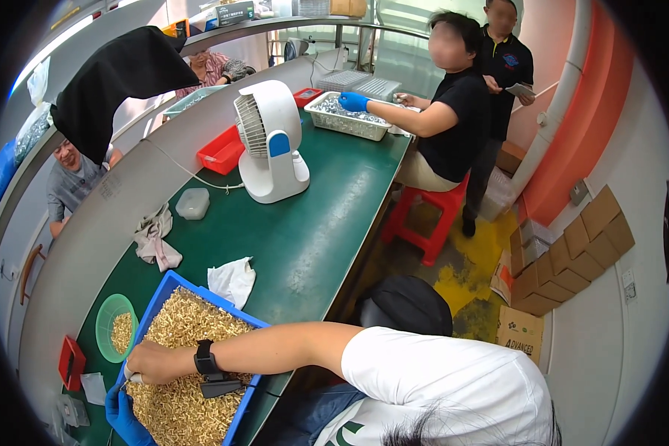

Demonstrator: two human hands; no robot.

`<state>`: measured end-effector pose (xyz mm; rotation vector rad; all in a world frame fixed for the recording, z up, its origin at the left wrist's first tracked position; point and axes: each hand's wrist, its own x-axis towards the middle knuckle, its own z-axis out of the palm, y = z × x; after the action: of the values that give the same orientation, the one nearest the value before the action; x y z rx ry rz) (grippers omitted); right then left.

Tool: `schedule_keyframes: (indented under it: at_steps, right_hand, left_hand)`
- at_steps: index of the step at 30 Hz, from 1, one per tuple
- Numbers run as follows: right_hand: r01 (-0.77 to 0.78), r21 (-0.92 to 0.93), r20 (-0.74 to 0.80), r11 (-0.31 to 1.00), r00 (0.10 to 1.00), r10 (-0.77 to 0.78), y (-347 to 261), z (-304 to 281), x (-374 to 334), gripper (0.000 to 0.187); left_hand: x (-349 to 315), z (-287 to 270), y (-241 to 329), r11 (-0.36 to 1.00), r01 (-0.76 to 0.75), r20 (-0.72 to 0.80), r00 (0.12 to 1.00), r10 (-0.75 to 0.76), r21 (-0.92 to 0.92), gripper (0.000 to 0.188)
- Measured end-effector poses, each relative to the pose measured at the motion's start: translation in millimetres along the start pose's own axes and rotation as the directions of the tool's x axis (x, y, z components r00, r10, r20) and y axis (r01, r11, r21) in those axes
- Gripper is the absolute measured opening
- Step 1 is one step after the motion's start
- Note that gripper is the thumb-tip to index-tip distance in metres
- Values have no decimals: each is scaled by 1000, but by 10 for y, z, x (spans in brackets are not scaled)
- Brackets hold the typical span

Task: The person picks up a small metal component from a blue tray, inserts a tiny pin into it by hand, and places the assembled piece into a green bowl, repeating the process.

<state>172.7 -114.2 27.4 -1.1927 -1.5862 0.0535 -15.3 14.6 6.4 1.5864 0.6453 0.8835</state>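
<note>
A blue tray (pixel 169 279) full of small brass-coloured pieces (pixel 193 320) stands at the near end of the green table. My bare right hand (pixel 160 363) reaches across it to the left rim, fingers closed, with whitish covering at the fingertips. My left hand (pixel 128 420), in a blue glove, is just below at the tray's left edge, its fingers drawn together close to the right fingertips. Whatever is pinched between them is too small to make out. A green bowl (pixel 105 327) holding similar pieces sits against the tray's left side.
A white cloth (pixel 232 282) and a crumpled greyish cloth (pixel 156 239) lie beyond the tray. Left stands a red bin (pixel 71 363). Farther off are a clear container (pixel 193 204), white fan (pixel 271 141) and red tray (pixel 221 151). A co-worker (pixel 453 104) sits by a white basket (pixel 349 123).
</note>
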Motion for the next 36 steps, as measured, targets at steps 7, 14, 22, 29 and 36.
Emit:
schedule_keyframes:
  at_steps: [7, 14, 22, 29, 36]
  right_hand:
    - [16, -49, 13, 999, 1000, -15, 34, 14, -24, 8]
    - [-135, 78, 63, 988, 989, 130, 104, 44, -33, 10]
    - [-104, -51, 102, 993, 989, 109, 50, 26, 4, 11]
    - [-97, -38, 92, 995, 991, 100, 94, 2, -12, 12]
    - [-44, 133, 58, 990, 998, 36, 159, 17, -16, 7]
  left_hand:
    - [45, -104, -47, 995, -21, 80, 997, 12, 102, 18]
    - [-22, 64, 75, 992, -57, 51, 997, 52, 108, 15]
    - [-106, 148, 253, 975, -97, 85, 993, 81, 198, 16]
    - [-405, 640, 829, 934, -49, -24, 998, 61, 355, 16]
    - [-131, 302, 353, 969, -81, 60, 996, 69, 234, 14]
